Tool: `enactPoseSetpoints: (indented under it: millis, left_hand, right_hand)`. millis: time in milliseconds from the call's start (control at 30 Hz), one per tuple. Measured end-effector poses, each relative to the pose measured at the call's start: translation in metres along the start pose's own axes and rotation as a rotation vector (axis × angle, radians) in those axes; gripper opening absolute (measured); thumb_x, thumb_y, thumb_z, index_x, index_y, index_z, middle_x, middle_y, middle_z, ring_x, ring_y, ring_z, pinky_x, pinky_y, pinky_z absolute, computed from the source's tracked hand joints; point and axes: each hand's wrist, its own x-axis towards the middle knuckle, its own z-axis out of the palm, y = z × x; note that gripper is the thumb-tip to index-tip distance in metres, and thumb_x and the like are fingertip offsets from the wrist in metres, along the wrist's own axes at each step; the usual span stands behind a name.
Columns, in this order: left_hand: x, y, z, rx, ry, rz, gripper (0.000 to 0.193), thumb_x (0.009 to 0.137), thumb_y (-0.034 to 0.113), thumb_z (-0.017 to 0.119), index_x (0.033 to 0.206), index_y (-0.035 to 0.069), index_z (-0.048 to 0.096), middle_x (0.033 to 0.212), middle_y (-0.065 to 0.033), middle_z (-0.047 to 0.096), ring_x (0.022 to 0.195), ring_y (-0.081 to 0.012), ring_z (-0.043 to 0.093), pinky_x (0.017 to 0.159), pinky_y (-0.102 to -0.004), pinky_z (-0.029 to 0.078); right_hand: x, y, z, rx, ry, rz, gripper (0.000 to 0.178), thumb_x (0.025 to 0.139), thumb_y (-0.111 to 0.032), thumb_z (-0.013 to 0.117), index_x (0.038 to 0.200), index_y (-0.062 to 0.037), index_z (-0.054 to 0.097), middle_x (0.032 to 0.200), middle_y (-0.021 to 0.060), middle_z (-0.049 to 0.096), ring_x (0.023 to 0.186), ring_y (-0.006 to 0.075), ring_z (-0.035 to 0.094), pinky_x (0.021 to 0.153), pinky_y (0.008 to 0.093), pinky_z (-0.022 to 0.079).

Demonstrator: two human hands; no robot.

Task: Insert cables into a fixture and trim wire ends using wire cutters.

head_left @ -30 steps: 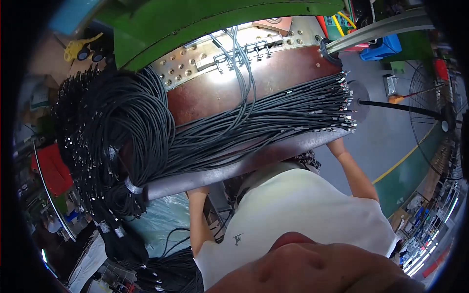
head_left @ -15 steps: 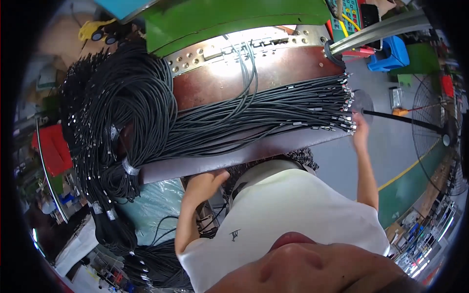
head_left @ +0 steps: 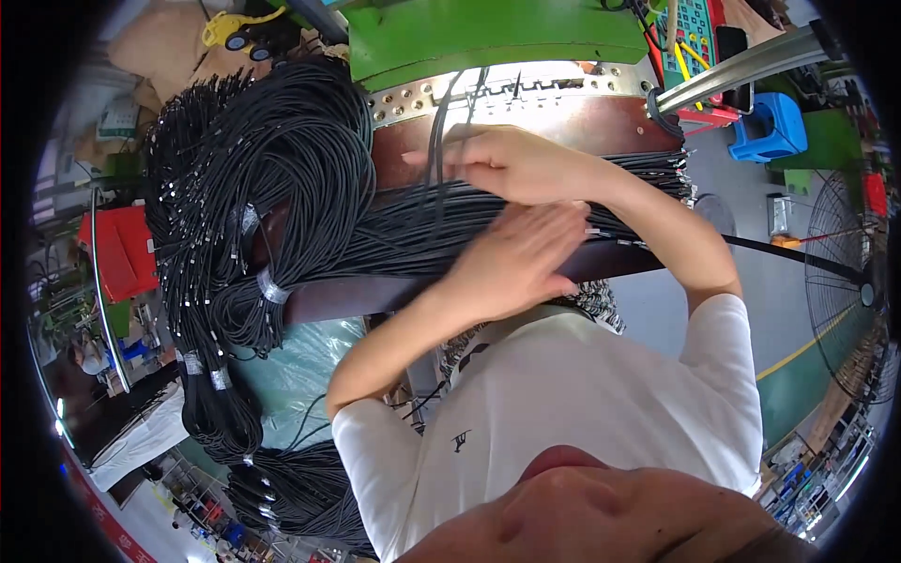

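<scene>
My right hand (head_left: 507, 161) reaches across from the right, its fingers stretched out leftward and slightly blurred. A few black cables (head_left: 437, 131) hang from the machine and pass across those fingers; no closed grip on them shows. Below it, my left hand (head_left: 521, 258) lies flat and open over a thick row of black cables (head_left: 404, 239). The two hands nearly meet at the left fingertips. Metal-tipped ends of the row (head_left: 678, 174) show past my right forearm. The row rests on a dark reddish-brown work surface (head_left: 352, 298).
At left, a big coiled bundle of black cables (head_left: 310, 141) is bound with clear tape (head_left: 272, 287). Behind the work surface stands a green machine (head_left: 497, 38) with a lit metal strip (head_left: 404, 105). A blue stool (head_left: 770, 127) and a black fan (head_left: 840, 291) are at right.
My right hand has come from the cable ends at right to the hanging cables, which have shifted left. My left hand has risen from the near edge onto the cable row. The view has shifted.
</scene>
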Motion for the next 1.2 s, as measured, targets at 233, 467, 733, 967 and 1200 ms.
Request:
enactPoseSetpoints:
  millis: [233,467,733,967,1200]
  left_hand:
    - [-0.058,-0.107,-0.093,0.741,0.137,-0.528,0.037,0.088,0.025,0.051,0.119,0.004,0.05,0.112,-0.0122,0.058,0.106,-0.0261,0.054,0.095,-0.0414,0.039]
    - [-0.075,-0.185,-0.16,1.251,0.092,-0.437,0.041,0.083,0.015,0.043,0.124,0.012,0.049,0.114,-0.0008,0.058,0.099,-0.0195,0.055,0.086,-0.0366,0.044]
    - [-0.109,-0.154,-0.117,1.346,0.062,-0.632,0.047,0.083,0.016,0.043,0.131,0.017,0.047,0.136,0.0066,0.044,0.113,-0.0141,0.048,0.097,-0.0357,0.036]
    - [-0.081,-0.102,-0.117,0.898,0.068,-0.508,0.047,0.081,0.015,0.054,0.127,0.007,0.047,0.137,-0.002,0.043,0.12,-0.0242,0.043,0.101,-0.044,0.033]
    - [-0.06,-0.04,-0.034,0.644,0.089,-0.494,0.058,0.074,0.037,0.065,0.122,0.008,0.051,0.122,-0.0038,0.049,0.108,-0.0218,0.046,0.092,-0.0391,0.036]
  right_hand:
    - [-0.114,-0.008,0.019,-1.052,0.2,0.393,0.084,0.064,-0.05,0.069,0.133,-0.009,0.041,0.127,0.0124,0.042,0.121,0.0321,0.036,0.102,0.0497,0.026]
    - [-0.125,0.014,0.014,-1.038,0.308,0.187,0.055,0.065,-0.047,0.068,0.103,-0.0085,0.055,0.093,0.0079,0.048,0.091,0.0264,0.048,0.084,0.0405,0.04]
    - [-0.14,0.035,-0.037,-1.042,0.239,0.13,0.052,0.06,-0.045,0.071,0.098,-0.0117,0.055,0.088,0.0052,0.047,0.085,0.0231,0.049,0.072,0.0354,0.038]
    - [-0.129,0.033,-0.058,-0.889,0.108,0.144,0.055,0.067,-0.053,0.066,0.101,-0.0099,0.055,0.091,0.0056,0.05,0.089,0.0236,0.05,0.077,0.0362,0.04]
    - [-0.025,0.088,-0.062,-1.097,0.131,0.203,0.056,0.08,-0.057,0.052,0.103,-0.0065,0.061,0.097,0.0153,0.06,0.091,0.0257,0.058,0.076,0.0355,0.046]
